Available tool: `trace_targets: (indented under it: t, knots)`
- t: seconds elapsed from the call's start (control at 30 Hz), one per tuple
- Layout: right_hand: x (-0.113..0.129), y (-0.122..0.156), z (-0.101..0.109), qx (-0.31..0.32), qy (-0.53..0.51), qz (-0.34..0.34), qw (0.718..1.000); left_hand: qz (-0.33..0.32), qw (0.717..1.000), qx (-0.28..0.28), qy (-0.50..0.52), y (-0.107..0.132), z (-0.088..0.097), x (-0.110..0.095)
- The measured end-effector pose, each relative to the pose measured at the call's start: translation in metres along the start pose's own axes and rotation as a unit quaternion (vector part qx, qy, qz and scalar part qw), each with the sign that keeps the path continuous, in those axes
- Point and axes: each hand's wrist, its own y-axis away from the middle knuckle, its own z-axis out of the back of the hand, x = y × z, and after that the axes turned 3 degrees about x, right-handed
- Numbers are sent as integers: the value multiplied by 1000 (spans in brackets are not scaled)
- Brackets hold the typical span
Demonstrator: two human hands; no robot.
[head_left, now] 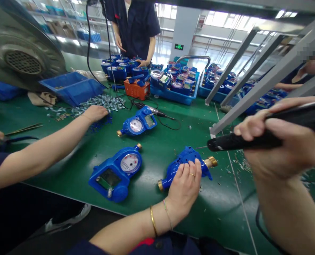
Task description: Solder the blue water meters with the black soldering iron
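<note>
My left hand, with a ring and bracelets, presses its fingers over the near side of a blue water meter with brass threaded ends. That meter lies on its side on the green table, dial hidden. My right hand is wrapped round a black electric screwdriver. Its thin bit points left to the meter's upper edge; whether it touches I cannot tell. To the left a second water meter lies face up, showing a round dial and a display. Beyond it rests a third meter.
A co-worker's arm reaches in from the left toward small loose parts. Another screwdriver lies near an orange box. Blue crates of meters stand at the back, where a person stands. Grey metal bars slant at the right.
</note>
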Motion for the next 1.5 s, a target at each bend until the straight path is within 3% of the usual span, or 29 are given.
trace_targets:
  t: [0.07, 0.13, 0.3, 0.5, 0.67, 0.73, 0.87, 1.03, 1.23, 1.5]
  knots:
    - [-14, 7, -26, 26, -29, -3, 999, -6, 1000, 4, 14, 0, -1, 3]
    - [-28, 12, -36, 45, -23, -10, 999, -9, 1000, 4, 25, 1, -3, 5]
    - [-47, 18, -34, 91, 25, -35, 995, -6, 1000, 2, 30, 0, -1, 4]
    - [-69, 37, -32, 170, 121, -18, 978, 8, 999, -8, 45, -1, -1, 3]
    - [-72, 42, -27, 209, 175, -33, 962, 13, 998, -5, 63, -3, -4, 8]
    - [-72, 42, -30, 195, 184, -47, 962, 13, 998, -1, 65, -4, -3, 10]
    - [-81, 37, -43, 110, 148, -40, 982, 18, 998, 3, 58, -5, -1, 11]
    - [-91, 33, -59, 118, 163, -54, 978, 40, 997, 10, 58, -7, -3, 11]
    - [-94, 39, -75, 56, 218, -56, 973, 58, 996, 22, 70, -11, -5, 9]
    - [-98, 36, -77, 48, 208, -41, 976, 68, 995, 17, 78, -12, -6, 8]
